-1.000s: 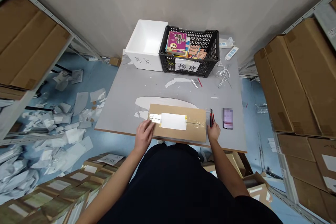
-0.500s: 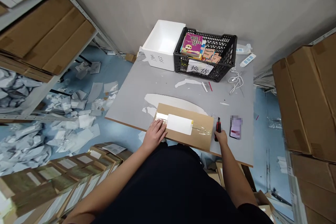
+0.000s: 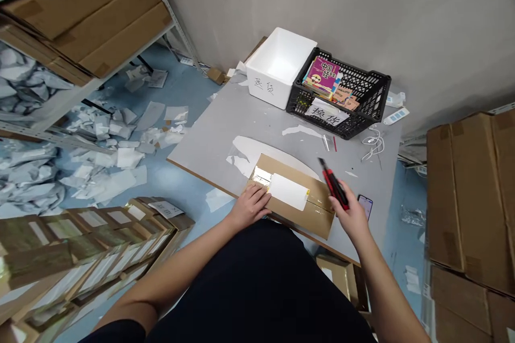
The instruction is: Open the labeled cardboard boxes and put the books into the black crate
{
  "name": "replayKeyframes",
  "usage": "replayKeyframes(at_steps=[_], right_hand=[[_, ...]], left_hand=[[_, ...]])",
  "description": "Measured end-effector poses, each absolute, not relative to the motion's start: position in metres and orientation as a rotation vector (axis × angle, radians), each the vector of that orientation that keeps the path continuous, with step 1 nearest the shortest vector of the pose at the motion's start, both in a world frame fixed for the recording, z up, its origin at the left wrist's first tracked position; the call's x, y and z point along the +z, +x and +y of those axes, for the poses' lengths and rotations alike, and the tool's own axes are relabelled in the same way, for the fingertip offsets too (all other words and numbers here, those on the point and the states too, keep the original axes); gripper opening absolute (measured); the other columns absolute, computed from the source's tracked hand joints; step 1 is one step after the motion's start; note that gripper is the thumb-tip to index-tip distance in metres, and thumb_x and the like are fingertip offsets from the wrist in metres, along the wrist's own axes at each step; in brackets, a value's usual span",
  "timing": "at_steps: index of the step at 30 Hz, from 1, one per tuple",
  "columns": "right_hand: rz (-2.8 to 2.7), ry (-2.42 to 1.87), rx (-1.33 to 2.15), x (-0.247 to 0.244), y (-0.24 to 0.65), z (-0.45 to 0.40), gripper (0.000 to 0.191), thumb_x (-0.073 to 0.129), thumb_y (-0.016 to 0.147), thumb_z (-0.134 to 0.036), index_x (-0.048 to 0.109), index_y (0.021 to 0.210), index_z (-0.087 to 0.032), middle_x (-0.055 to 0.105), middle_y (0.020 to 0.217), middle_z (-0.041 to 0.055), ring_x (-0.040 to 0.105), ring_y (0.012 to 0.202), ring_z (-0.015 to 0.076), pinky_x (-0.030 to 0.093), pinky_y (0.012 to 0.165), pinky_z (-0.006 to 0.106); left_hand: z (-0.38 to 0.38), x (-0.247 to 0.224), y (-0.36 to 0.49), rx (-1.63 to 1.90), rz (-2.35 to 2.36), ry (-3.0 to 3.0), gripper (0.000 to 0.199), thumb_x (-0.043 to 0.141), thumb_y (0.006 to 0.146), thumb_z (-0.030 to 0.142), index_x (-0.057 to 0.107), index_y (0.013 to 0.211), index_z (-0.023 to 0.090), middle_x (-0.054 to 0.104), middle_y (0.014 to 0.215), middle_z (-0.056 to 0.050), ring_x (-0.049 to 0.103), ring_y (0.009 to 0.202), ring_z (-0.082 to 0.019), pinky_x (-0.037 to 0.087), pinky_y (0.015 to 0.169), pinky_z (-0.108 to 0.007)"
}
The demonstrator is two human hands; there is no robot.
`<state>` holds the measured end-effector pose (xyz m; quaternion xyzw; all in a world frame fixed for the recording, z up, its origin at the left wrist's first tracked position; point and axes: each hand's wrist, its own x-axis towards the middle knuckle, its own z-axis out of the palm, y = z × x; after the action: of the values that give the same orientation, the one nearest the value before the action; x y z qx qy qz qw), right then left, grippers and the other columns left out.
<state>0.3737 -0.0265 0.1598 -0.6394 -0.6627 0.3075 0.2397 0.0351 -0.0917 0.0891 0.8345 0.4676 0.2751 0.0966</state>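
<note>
Pressing one cardboard parcel, the left hand lies spread flat; the right hand curls tightly around one red box cutter.

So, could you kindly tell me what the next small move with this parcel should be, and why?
I would probably bring the utility knife in the right hand down to the clear tape on the cardboard box. The knife is gripped and raised just beside that tape, and the left hand lies flat on the box, steadying it.
</note>
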Motion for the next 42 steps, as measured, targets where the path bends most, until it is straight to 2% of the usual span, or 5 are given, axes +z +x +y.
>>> replayKeyframes(at_steps=[3, 10, 19, 28, 42], right_hand=[[-2.401, -1.426, 0.896, 0.184, 0.327, -0.013, 0.053, 0.047, 0.094, -0.034, 0.039, 0.146, -0.034, 0.066, 0.115, 0.0055, 0.065, 0.1, 0.0236, 0.052, 0.085, 0.036], [-2.98, -1.128, 0.712, 0.18, 0.257, 0.005, 0.056, 0.047, 0.095, -0.023, 0.035, 0.148, -0.036, 0.066, 0.103, 0.0052, 0.065, 0.086, 0.0198, 0.048, 0.075, 0.027], [-3.094, -1.11, 0.558, 0.173, 0.24, 0.008, 0.058, 0.047, 0.095, -0.021, 0.033, 0.149, -0.036, 0.065, 0.099, 0.0059, 0.064, 0.077, 0.0182, 0.044, 0.067, 0.024], [-3.236, -1.116, 0.333, 0.18, 0.233, 0.01, 0.072, 0.045, 0.088, -0.008, 0.027, 0.151, -0.037, 0.063, 0.089, 0.0053, 0.062, 0.066, 0.0172, 0.04, 0.06, 0.024], [-3.347, -1.146, 0.349, 0.191, 0.246, 0.008, 0.073, 0.042, 0.087, -0.005, 0.025, 0.151, -0.035, 0.063, 0.096, 0.0071, 0.062, 0.071, 0.0182, 0.041, 0.064, 0.026]], left_hand=[[-0.092, 0.086, 0.033, 0.825, 1.364, 2.461, 0.05, 0.061, 0.087, 0.043, 0.055, 0.131, 0.019, 0.062, 0.123, -0.015, 0.053, 0.121, -0.03, 0.039, 0.108, -0.056], [-0.093, 0.08, 0.031, 0.884, 1.347, 2.463, 0.047, 0.06, 0.089, 0.04, 0.055, 0.13, 0.017, 0.063, 0.122, -0.015, 0.053, 0.122, -0.029, 0.041, 0.107, -0.054], [-0.093, 0.075, 0.028, 0.897, 1.325, 2.445, 0.045, 0.058, 0.09, 0.04, 0.055, 0.129, 0.017, 0.063, 0.121, -0.016, 0.053, 0.124, -0.028, 0.042, 0.107, -0.053], [-0.09, 0.075, 0.028, 0.92, 1.319, 2.423, 0.046, 0.06, 0.089, 0.041, 0.056, 0.128, 0.018, 0.064, 0.121, -0.015, 0.053, 0.122, -0.029, 0.041, 0.107, -0.053], [-0.089, 0.075, 0.027, 0.88, 1.355, 2.494, 0.046, 0.06, 0.088, 0.045, 0.058, 0.126, 0.018, 0.065, 0.119, -0.013, 0.055, 0.117, -0.027, 0.041, 0.107, -0.051]])
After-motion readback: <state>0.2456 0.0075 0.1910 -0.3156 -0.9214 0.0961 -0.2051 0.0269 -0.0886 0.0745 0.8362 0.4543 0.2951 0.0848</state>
